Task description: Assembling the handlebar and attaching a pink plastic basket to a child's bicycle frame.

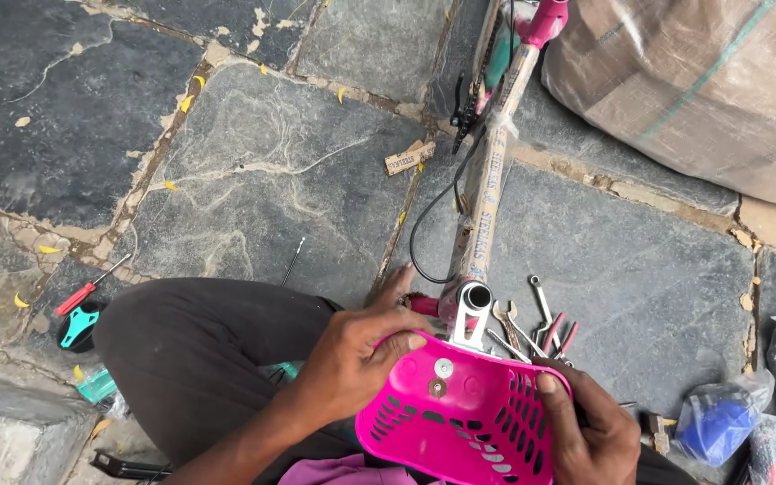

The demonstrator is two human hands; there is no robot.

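Head view: my left hand [357,355] and right hand [586,431] grip a pink basket [460,418] against the wrapped bicycle frame [487,189].
At one o'clock, a tan taped bale [702,81]; at four, a blue-filled clear bag [720,420].

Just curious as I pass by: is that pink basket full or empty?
Empty. The pink basket shows only its bare inside wall with two washers, held between the left hand and right hand.

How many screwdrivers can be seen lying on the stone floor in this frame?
1. A red-handled screwdriver lies on the paving at the left, beside the person's knee, just above a teal and black tool. Others may be hidden in the pile of wrenches near the pink basket.
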